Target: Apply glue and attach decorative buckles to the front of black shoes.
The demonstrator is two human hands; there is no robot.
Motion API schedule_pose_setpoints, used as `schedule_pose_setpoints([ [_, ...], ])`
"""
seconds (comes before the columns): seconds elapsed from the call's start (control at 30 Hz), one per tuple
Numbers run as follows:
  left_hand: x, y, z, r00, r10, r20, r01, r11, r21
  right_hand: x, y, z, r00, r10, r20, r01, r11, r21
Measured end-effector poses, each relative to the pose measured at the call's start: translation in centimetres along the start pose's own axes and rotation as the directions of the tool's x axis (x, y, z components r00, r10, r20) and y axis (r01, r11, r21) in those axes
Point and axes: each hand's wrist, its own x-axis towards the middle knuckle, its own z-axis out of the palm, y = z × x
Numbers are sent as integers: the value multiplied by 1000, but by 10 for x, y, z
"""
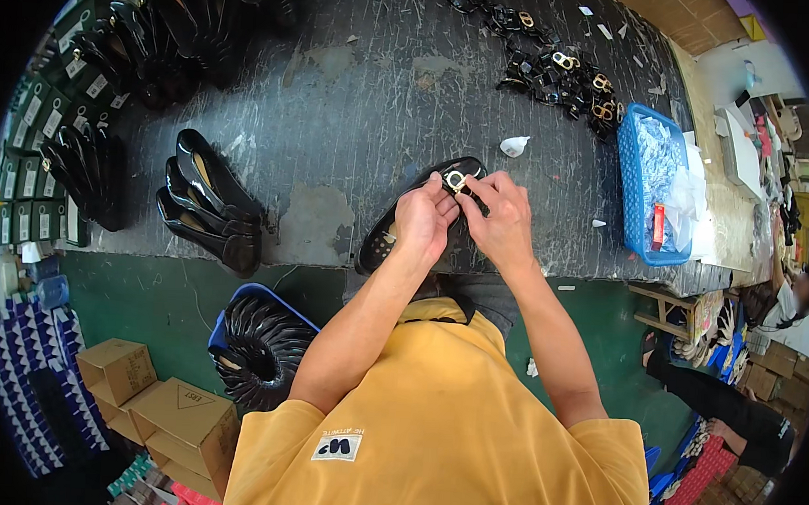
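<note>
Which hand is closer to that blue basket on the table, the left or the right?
Right. The right hand is at the shoe, left of the basket; the left hand is at the same shoe, farther left.

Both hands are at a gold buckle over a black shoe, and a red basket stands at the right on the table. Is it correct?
Not quite: the basket at the right on the table is blue, not red, as the head view shows. The left hand and right hand are at the gold buckle over the black shoe.
</note>
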Motion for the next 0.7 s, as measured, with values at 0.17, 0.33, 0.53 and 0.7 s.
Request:
schedule_pose_setpoints([
  [0.17,16,-7,-5,998,-62,32,58,993,101,-1,18,10,988,-129,-80,119,986,-121],
  [0.33,35,4,-20,999,15,36,-24,966,258,-1,13,29,985,-121,-122,113,991,-69],
  [0.53,13,-1,-4,995,88,56,-103,920,379,-8,28,9,947,134,-293,-27,939,342],
  [0.7,5,-6,-13,969,190,156,-245,796,554,1,56,13,950,202,237,-297,820,490],
])
